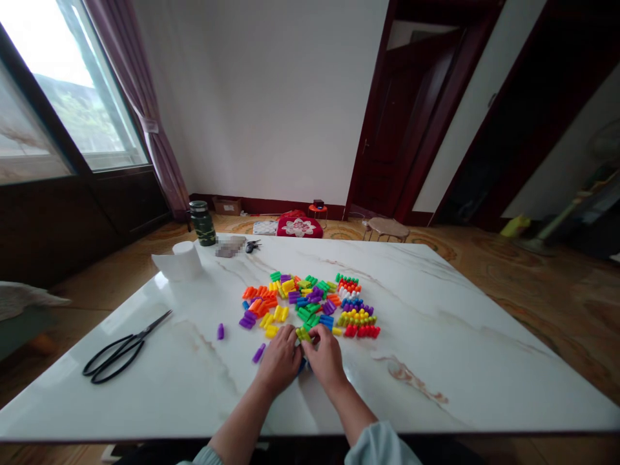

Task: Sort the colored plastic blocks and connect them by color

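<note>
Pinching close together, the two hands meet above the near edge of the table (pixel 465 336). Look at the left hand (pixel 281 358): fingers drawn in narrow, tips on the yellow-green pieces (pixel 303 334). And the right hand (pixel 325 355) comes at them from the other side, thumb and fingers nearly closed on them too. A two-sided hold like that probably keeps such small parts steady; exactly which fingertip presses where, I can't tell from here.

Just beyond the knuckles, toward the far edge, sprawls the loose heap (pixel 310 303), orange, purple, yellow, green and blue all mixed, within easy reach. Over on its right-edge side, what order! Rows lie one behind another by colour, from the green row (pixel 347 279) farthest off to the red row (pixel 362 331) nearest, seemingly laid so that no colours mingle.

Two strays sit toward the left edge: an upright purple piece (pixel 221 331) and a purple piece lying down (pixel 258 352). Farther out, the black-handled scissors (pixel 130 347) rest by the left edge, blades angled inward, apparently out of the way. Up at the far left corner stand the paper roll (pixel 186 261) and a camouflage flask (pixel 202 223), with keys (pixel 252 246) along the far edge.
</note>
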`<state>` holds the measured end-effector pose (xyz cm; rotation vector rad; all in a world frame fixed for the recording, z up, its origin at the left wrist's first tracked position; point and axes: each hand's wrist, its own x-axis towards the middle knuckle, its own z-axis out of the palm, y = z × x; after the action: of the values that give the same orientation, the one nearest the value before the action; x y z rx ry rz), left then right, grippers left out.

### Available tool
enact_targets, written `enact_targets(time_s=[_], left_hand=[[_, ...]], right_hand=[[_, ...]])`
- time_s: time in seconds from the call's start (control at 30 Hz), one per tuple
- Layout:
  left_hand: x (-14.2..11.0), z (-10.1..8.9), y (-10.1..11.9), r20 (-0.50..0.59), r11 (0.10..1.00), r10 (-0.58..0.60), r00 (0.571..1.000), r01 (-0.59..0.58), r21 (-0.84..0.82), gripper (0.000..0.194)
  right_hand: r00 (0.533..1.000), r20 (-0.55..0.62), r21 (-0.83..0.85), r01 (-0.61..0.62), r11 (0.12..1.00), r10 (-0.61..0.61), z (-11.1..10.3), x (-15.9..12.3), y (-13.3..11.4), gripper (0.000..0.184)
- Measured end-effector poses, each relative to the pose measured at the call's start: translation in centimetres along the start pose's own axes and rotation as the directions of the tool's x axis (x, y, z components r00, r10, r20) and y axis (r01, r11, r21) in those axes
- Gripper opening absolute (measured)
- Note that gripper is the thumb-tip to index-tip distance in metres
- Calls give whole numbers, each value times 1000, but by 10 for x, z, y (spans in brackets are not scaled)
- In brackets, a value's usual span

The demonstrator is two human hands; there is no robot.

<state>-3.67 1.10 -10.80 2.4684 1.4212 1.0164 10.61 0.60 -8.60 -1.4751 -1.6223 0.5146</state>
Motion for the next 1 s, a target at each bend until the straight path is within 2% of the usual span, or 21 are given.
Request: enact_targets(time_s=[0.1,0.2,0.33,0.4,0.47,0.57,0.63,0.7,0.8,0.87,1.0], left_hand=[[0,0,-2,18,1000,18,1000,-18,-13,27],[0,2,-5,14,999,36,999,-36,-22,27],[-3,5,-9,-16,998,70,997,-70,5,33],[-3,6,-10,-23,997,72,997,-72,15,33],[-4,5,-9,-16,998,62,998,-62,16,32],[-3,4,-7,5,999,41,999,-41,15,33],[-3,3,-7,11,999,37,999,-37,10,33],[-2,2,-7,12,999,38,999,-39,7,32],[-3,2,-7,12,999,41,999,-41,10,32],[-3,2,-7,11,999,40,999,-40,9,32],[-3,1,-6,18,999,39,999,-39,1,31]], right_hand=[[997,22,-103,73,992,-71,-1,3,-2,22],[991,66,-99,122,988,-116,-1,0,0,40],[993,46,78,109,991,-112,-15,-3,3,29],[997,-41,185,73,980,-67,-35,3,9,24],[981,-194,229,38,973,8,-65,16,22,27],[906,-416,157,-15,988,80,-114,41,57,33],[866,-495,49,-56,997,72,-139,54,86,35],[893,-440,-64,-136,989,94,-152,61,114,35],[950,-284,-194,-187,963,127,-151,62,141,32],[964,-237,-215,-177,961,124,-144,59,148,31],[969,-211,-229,-173,958,125,-133,55,148,31]])
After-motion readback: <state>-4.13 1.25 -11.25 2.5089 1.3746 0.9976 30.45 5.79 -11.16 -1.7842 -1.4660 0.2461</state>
